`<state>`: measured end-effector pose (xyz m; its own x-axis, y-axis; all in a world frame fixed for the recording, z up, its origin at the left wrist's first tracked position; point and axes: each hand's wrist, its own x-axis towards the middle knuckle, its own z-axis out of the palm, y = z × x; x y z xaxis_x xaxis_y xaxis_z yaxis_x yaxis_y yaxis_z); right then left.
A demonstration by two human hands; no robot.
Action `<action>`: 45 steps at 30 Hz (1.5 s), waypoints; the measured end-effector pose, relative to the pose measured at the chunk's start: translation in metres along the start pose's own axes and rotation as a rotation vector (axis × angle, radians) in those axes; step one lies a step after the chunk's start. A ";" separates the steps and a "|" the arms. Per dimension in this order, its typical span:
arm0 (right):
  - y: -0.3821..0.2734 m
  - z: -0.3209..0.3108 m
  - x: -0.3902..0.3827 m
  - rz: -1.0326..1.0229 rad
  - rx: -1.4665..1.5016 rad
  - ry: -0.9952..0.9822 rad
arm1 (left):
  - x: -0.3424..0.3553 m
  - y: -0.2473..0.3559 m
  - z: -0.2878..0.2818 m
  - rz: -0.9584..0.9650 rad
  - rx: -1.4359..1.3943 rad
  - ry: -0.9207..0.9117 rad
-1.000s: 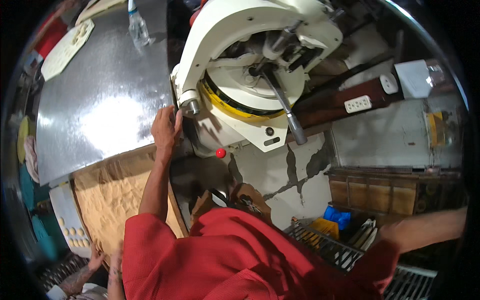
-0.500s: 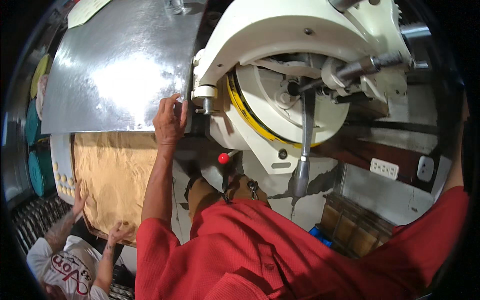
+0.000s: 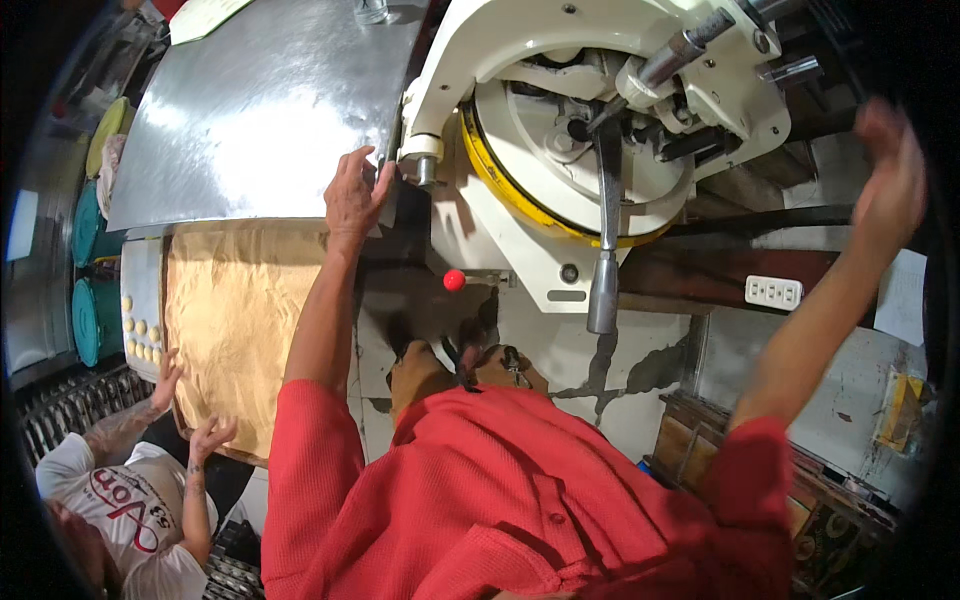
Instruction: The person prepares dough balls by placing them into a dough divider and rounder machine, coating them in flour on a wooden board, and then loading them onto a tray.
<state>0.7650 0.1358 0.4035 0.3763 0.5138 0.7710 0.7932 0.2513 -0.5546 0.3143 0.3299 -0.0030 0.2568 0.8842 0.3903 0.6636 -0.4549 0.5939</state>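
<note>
Fingers of the left hand [image 3: 355, 205] stand loosely open at the steel table [image 3: 240, 120], left of centre, right hand [image 3: 890, 170] (blurred, grip unclear) upper right, machine lever [image 3: 604, 290] untouched.

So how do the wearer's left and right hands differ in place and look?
The left hand is at the near right corner of the metal table, while the right hand is out at the far right, past the white machine. The left hand looks sharp, its fingers loosely bent; the right hand is blurred, its fingers running together. Both are bare, with nothing visible in either.
</note>
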 end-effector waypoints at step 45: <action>-0.086 0.036 -0.646 1.492 -0.023 0.203 | -0.369 -0.028 -0.195 -1.332 -1.657 0.237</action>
<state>0.4365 -0.1889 -0.0583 0.8785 0.1595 -0.4503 -0.3599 -0.3989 -0.8435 0.0640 -0.0038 -0.0268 0.1188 0.7079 -0.6962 -0.7768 0.5030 0.3789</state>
